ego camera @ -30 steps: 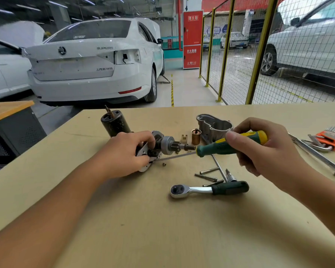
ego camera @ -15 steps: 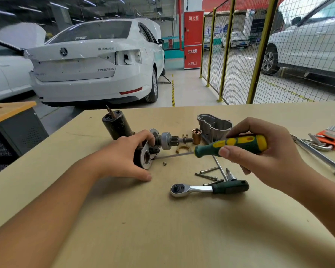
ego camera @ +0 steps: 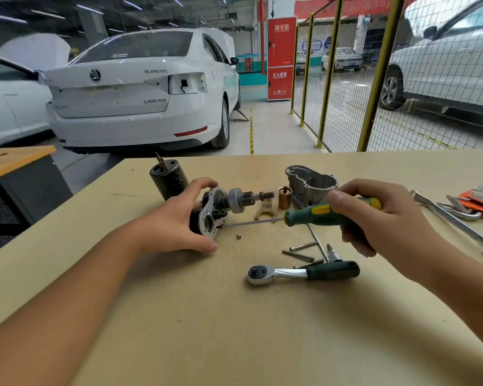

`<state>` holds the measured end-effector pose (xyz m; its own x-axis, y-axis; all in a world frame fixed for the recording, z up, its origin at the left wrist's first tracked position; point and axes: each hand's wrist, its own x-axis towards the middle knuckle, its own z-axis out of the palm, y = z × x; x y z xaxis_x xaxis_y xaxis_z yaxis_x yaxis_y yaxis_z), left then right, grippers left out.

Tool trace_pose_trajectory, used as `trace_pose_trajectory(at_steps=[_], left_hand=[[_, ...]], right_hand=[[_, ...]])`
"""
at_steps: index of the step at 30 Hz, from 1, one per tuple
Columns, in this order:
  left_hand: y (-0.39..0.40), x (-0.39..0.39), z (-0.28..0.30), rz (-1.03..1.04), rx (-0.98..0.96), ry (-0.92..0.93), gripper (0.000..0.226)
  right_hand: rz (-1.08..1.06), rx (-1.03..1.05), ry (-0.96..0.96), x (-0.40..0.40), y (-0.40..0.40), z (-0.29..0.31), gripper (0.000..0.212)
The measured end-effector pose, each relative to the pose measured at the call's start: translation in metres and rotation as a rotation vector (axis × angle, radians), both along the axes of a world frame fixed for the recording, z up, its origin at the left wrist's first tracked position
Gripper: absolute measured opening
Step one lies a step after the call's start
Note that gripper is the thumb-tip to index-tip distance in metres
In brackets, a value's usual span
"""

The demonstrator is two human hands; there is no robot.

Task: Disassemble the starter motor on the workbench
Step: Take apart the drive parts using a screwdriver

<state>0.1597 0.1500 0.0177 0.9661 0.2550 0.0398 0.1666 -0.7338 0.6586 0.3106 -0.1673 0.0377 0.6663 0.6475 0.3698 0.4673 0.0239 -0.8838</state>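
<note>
Spanning the foreground, a tan workbench point(ego camera: 234, 330) faces a garage bay where a white sedan point(ego camera: 140, 90) is parked beside a yellow mesh fence point(ego camera: 346, 79). The starter motor assembly point(ego camera: 215, 210) lies left of centre on the bench, its plate end toward the camera and pinion shaft pointing right. The left hand point(ego camera: 176, 221) grips its plate end; the right hand point(ego camera: 379, 218) is wrapped round a green-and-yellow screwdriver point(ego camera: 318, 214) whose tip meets the plate. Around them lie 1 black motor cylinder point(ego camera: 168, 178), 1 aluminium housing point(ego camera: 310, 182), 1 brass plunger point(ego camera: 285, 197), 1 shift fork point(ego camera: 264, 211), 1 ratchet point(ego camera: 301, 271), 3 short bolts point(ego camera: 299, 254) and 1 tiny screw point(ego camera: 238, 237).
</note>
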Motion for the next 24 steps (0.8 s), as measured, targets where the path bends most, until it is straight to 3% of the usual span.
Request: trace_pose_trajectory(at_steps=[4, 9, 18, 24], left_hand=[[0.004, -0.005, 0.001, 0.007, -0.074, -0.019, 0.106], [0.006, -0.004, 0.0, 0.011, -0.011, -0.005, 0.106], [0.006, -0.005, -0.001, 0.01, 0.095, -0.026, 0.119], [0.006, -0.004, -0.002, 0.006, 0.053, -0.032, 0.12]], right_hand=[[0.073, 0.022, -0.081, -0.001, -0.005, 0.004, 0.02], [0.094, -0.004, -0.138, 0.001, -0.009, 0.008, 0.027], [0.029, -0.006, 0.179, 0.01, 0.0, 0.0, 0.033], [0.076, 0.045, 0.183, 0.013, -0.001, 0.0, 0.032]])
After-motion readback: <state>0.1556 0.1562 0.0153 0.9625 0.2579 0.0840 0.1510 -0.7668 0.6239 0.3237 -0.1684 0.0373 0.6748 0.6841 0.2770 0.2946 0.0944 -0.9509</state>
